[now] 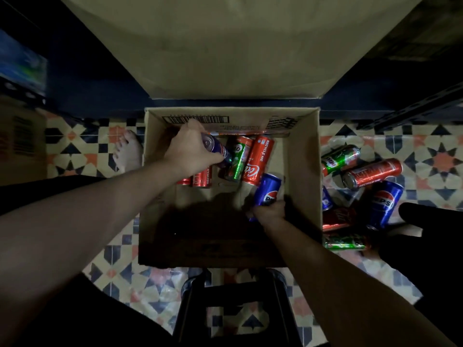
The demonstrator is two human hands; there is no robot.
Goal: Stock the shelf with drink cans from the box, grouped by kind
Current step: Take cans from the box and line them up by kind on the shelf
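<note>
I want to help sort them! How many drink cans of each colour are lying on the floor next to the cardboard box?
Green metal drink cans: 2
Red metal drink cans: 2
Blue metal drink cans: 2, one partly hidden by the box wall
Total on the patterned tiled floor: 6

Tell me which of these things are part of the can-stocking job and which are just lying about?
Part of the job:
- cardboard box
- blue can held by the right hand
- blue can held by the left hand
- red cans and green can in the box
- cans on the floor to the right of the box

Just lying about:
- black stool
- patterned floor
- bare foot
</note>
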